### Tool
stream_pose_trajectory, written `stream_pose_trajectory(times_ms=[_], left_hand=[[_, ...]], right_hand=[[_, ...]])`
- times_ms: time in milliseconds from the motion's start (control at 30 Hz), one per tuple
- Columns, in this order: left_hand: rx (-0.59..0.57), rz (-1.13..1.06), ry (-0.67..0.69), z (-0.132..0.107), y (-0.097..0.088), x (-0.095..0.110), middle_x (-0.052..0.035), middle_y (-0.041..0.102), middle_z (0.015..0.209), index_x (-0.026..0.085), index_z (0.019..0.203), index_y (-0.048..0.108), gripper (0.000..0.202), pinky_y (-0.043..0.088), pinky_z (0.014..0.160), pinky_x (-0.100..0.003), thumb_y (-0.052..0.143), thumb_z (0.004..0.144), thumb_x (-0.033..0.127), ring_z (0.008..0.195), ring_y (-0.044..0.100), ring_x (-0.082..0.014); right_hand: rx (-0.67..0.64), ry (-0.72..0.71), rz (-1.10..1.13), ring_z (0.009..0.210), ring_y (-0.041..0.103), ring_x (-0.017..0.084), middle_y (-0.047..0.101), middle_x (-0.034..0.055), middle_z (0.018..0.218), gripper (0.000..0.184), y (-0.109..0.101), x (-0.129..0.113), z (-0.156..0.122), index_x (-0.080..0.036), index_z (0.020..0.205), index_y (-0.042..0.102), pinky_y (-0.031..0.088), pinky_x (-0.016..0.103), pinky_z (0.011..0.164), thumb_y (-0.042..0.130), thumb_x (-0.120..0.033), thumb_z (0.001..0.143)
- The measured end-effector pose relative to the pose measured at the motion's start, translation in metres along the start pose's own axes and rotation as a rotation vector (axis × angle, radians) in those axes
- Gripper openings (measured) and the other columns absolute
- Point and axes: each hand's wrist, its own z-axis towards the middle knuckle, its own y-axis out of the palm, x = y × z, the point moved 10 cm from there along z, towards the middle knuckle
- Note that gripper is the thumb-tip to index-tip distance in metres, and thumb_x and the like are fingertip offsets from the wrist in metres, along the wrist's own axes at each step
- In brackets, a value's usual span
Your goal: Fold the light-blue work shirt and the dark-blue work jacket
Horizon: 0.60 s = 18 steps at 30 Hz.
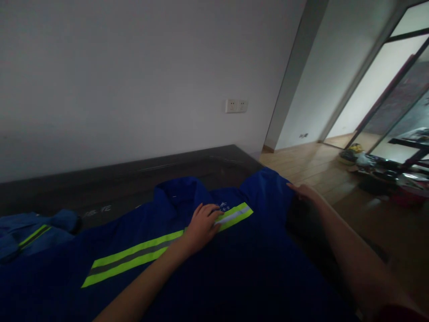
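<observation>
A dark blue work jacket (254, 259) with yellow-green and silver reflective strips lies spread over a dark table, its collar (181, 192) toward the wall. My left hand (203, 224) rests on the chest strip, palm down with fingers extended, beside a small white print. At the table's right edge, my right hand (303, 192) has its fingers closed on the jacket's sleeve (268, 188); the fingertips are partly hidden and dim. The jacket's lower part falls into shadow at the bottom of the view.
A second, lighter blue garment (36, 235) with a reflective strip lies on the left of the dark table (214, 161). Behind stands a grey wall with a double socket (236, 106). Assorted items (378, 170) lie on the wooden floor at the right, near glass doors.
</observation>
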Motion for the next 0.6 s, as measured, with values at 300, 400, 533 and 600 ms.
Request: stream_pose_trajectory(times_ms=[300,400,533,600], left_hand=[[-0.070,0.106,0.006,0.073,0.043,0.007,-0.0104,0.048,0.140,0.017,0.135,0.045,0.045,0.025,0.113,-0.043,0.043,0.093,0.032,0.132,0.040,-0.0226],[-0.077,0.134,-0.095,0.098,0.054,-0.011,-0.0100,0.041,0.145,0.019,0.140,0.039,0.049,0.026,0.112,-0.044,0.037,0.095,0.037,0.135,0.035,-0.0246],[-0.114,0.199,-0.135,0.103,0.070,-0.031,-0.0066,0.033,0.150,0.023,0.141,0.039,0.050,0.023,0.113,-0.045,0.030,0.096,0.042,0.139,0.027,-0.0251],[-0.104,0.215,-0.148,0.101,0.072,-0.036,-0.0051,0.032,0.151,0.025,0.141,0.038,0.050,0.022,0.113,-0.045,0.028,0.096,0.044,0.140,0.026,-0.0248]], right_hand=[[0.086,0.078,0.597,0.044,0.053,0.011,0.053,-0.0041,0.046,0.019,0.029,-0.017,0.006,-0.018,0.062,0.052,0.047,0.021,0.045,0.067,-0.022,0.073],[0.169,0.083,0.706,0.048,0.053,0.010,0.053,-0.0043,0.051,0.017,0.014,-0.023,0.011,-0.019,0.064,0.046,0.051,0.022,0.051,0.053,-0.016,0.079],[0.355,0.013,0.788,0.055,0.054,0.009,0.052,-0.0053,0.062,0.010,-0.037,-0.021,0.009,-0.021,0.072,0.044,0.051,0.020,0.054,0.044,-0.021,0.083],[0.504,-0.062,0.731,0.060,0.054,0.008,0.052,-0.0059,0.068,0.005,-0.069,-0.008,-0.001,-0.022,0.079,0.045,0.049,0.017,0.054,0.044,-0.026,0.083]])
